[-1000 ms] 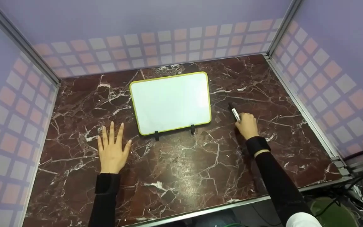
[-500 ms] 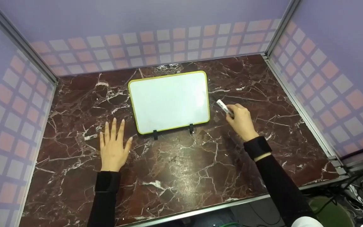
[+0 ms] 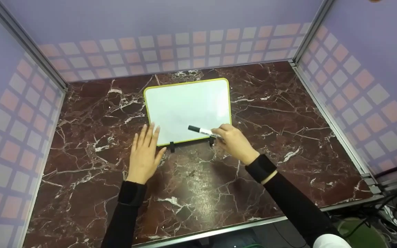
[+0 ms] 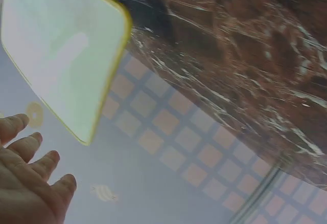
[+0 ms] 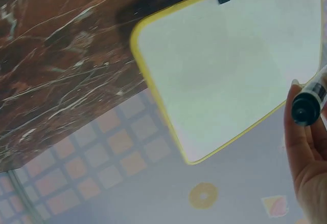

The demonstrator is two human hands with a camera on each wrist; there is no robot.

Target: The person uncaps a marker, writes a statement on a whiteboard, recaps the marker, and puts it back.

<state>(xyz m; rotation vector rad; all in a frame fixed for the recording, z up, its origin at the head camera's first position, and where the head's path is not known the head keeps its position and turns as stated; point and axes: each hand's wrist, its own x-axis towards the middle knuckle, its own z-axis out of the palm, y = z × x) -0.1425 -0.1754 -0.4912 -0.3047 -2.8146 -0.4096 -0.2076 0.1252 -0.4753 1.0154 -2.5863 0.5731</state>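
Note:
A small whiteboard (image 3: 184, 106) with a yellow rim stands tilted on black feet (image 3: 172, 146) in the middle of the table; its surface bears no marks. My right hand (image 3: 236, 142) grips a black-and-white marker (image 3: 203, 131) in front of the board's lower right part, the black end pointing left. In the right wrist view the marker's dark end (image 5: 305, 109) faces the camera beside the fingers. With fingers extended, my left hand (image 3: 144, 155) is at the board's lower left corner in the head view. The left wrist view shows its fingertips (image 4: 65, 183) near the board; contact I cannot tell.
The dark red marbled table (image 3: 198, 193) extends around the board. Purple panels (image 3: 184, 20) with pink and white squares enclose it on the back and both sides. Beyond the front edge at right lie cables and a green bin (image 3: 362, 232).
My right hand has lifted the marker off the table and carried it left to the board, turning it about. My left hand has moved right and slightly forward to the board's lower left corner.

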